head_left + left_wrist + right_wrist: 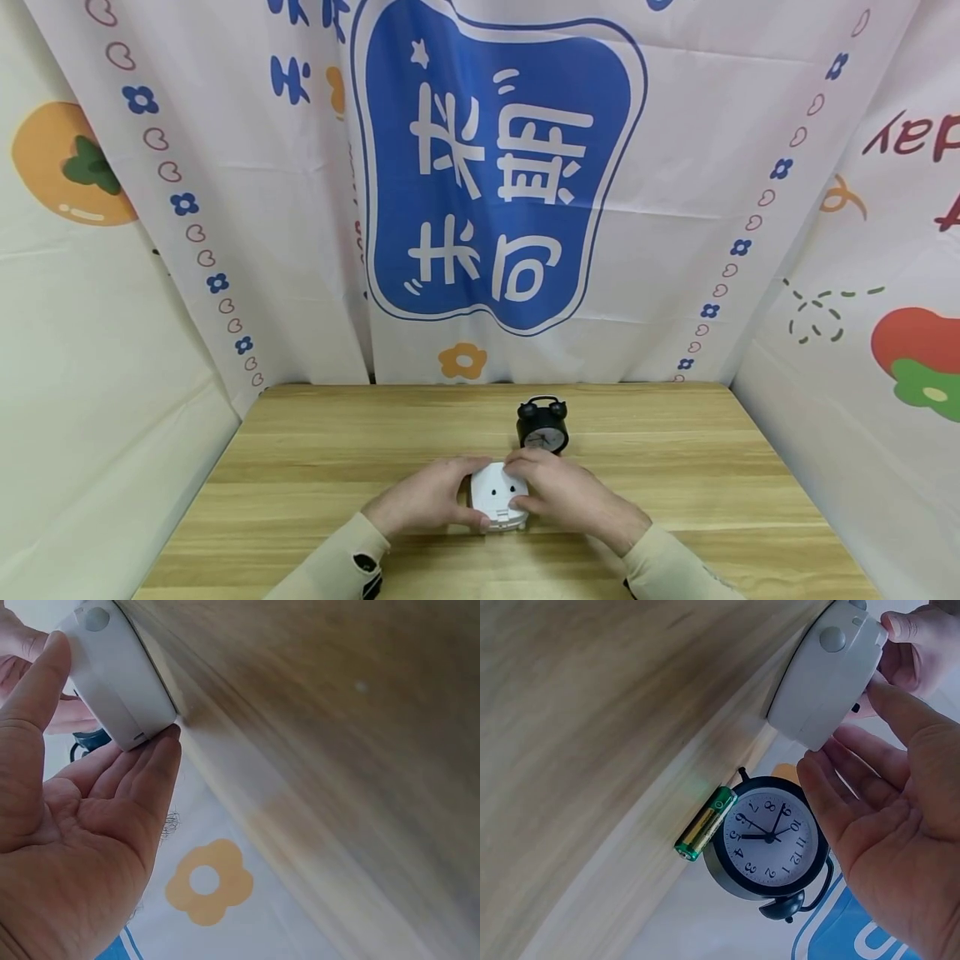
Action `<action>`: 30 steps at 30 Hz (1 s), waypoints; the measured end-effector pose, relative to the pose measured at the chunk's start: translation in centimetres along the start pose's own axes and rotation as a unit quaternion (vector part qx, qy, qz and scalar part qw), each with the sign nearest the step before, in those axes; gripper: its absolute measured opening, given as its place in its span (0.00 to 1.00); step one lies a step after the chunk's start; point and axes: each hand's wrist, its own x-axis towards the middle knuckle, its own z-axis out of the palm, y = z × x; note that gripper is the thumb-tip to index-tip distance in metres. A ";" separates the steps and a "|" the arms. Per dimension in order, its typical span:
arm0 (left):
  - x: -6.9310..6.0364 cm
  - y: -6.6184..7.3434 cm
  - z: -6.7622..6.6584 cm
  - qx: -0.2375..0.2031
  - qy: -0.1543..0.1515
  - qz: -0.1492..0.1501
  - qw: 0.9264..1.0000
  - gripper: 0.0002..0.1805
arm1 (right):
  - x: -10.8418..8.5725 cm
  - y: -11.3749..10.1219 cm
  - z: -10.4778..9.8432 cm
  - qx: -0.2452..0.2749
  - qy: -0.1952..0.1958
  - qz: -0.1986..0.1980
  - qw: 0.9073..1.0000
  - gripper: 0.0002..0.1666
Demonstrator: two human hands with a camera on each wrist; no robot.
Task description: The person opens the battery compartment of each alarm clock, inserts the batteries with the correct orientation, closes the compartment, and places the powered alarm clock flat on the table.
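Observation:
A small white device (487, 479), rounded, lies on the wooden table with two black knobs and a small tab on its upward face; it may be a clock turned face down. My left hand (423, 498) holds it from the left, thumb at the near edge and fingers at the far side. From the right, my right hand (573, 497) grips it, its thumb over the upper face and its fingers along the far edge. In the right wrist view, round grey-white feet show on the device's side wall (817, 697). Its underside is hidden.
A black twin-bell alarm clock (543, 437) stands just behind the right hand. In front of its dial lies a green and gold battery (705, 823), hidden in the head view. The wooden table (337, 425) ends at a printed white cloth (300, 350); more cloth hangs at both sides.

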 end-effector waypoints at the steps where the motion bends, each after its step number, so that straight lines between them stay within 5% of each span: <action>1: 0.0 0.0 0.0 0.002 -0.001 0.000 1.000 0.52 | 0.0 -0.1 0.0 -0.001 -0.001 0.001 1.000 0.25; 16: 0.0 0.2 -0.1 0.008 -0.001 -0.005 1.000 0.49 | 0.7 -1.0 0.0 0.005 0.012 0.008 1.000 0.25; 30: 0.0 0.2 -0.1 0.014 -0.002 -0.001 1.000 0.50 | 0.9 -1.0 0.1 -0.074 0.019 -0.024 0.997 0.25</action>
